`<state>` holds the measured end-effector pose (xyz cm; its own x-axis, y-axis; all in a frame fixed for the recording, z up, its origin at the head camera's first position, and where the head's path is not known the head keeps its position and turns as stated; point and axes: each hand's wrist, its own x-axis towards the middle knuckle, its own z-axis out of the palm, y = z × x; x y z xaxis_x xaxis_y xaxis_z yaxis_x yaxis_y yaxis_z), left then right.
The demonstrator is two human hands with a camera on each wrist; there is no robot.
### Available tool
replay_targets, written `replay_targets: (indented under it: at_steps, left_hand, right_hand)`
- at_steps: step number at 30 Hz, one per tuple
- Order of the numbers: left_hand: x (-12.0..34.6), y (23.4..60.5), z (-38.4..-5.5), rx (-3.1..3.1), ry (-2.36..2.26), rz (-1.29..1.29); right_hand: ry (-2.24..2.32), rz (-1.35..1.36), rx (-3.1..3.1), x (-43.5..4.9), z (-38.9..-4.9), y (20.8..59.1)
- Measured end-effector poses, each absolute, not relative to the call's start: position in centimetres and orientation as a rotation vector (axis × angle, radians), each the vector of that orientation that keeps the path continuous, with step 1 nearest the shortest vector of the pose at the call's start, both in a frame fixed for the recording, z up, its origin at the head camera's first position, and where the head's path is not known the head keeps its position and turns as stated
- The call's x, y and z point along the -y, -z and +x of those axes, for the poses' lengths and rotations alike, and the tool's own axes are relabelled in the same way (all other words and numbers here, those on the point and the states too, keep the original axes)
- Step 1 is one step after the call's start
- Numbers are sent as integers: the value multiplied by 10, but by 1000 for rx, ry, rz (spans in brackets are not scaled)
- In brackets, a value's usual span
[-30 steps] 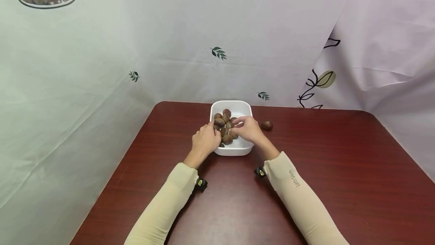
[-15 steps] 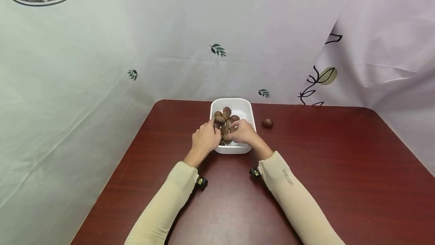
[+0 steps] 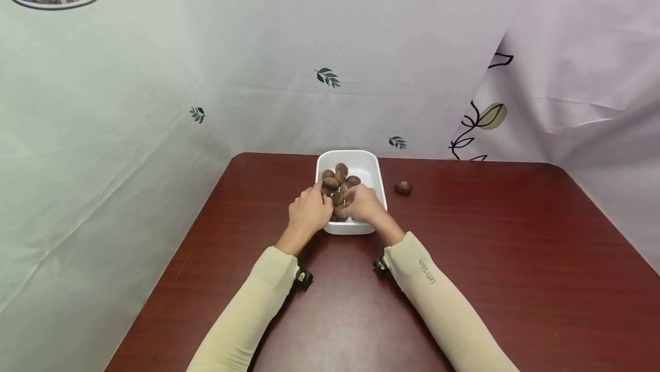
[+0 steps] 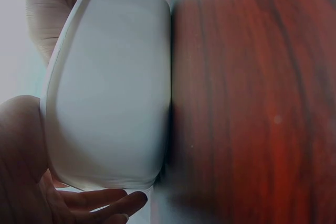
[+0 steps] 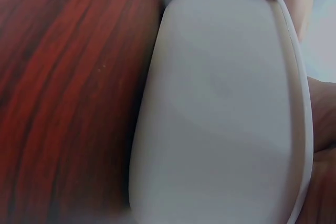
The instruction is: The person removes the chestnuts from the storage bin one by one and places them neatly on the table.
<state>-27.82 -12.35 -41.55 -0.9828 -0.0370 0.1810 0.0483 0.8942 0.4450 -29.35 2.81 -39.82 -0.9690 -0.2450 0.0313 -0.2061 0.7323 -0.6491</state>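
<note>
A white bowl (image 3: 369, 157) stands on the dark red table (image 3: 490, 257) and holds several brown nuts (image 3: 337, 180). My left hand (image 3: 319, 196) lies against the bowl's left rim, its fingers reaching loosely over the edge to the nuts. My right hand (image 3: 348, 203) is in the bowl's near part, fingers curled down among the nuts; whether it pinches one is hidden. In the left wrist view the bowl's outer wall (image 4: 110, 93) fills the frame, with my left hand's fingers (image 4: 100, 203) stretched beyond it. The right wrist view shows the bowl's wall (image 5: 220, 108) and my right hand (image 5: 324, 150).
One loose nut (image 3: 403, 187) lies on the table right of the bowl. Pale printed sheets (image 3: 154, 131) hang close behind and to the left and right of the table. The table has rounded far corners.
My right hand has drawn back from the bowl's right side toward its near part, closer to my left hand. The left hand has hardly moved. The loose nut stays put.
</note>
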Motion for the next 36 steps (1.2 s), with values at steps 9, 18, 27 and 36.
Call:
replay_targets:
  at_steps: [9,18,27,36]
  left_hand:
    - [124,414,-278,2894,677,3]
    - [124,413,-278,2896,689,-9]
    - [123,415,-277,2895,677,-10]
    - [123,413,-277,2875,692,-17]
  right_hand:
    - [971,-533,-2927,-25,-292,401]
    - [956,-543,-2920,-24,-294,402]
    - [1059,-478,-2920,-27,-293,403]
    - [1345,-345,-2892,-59,-297,385]
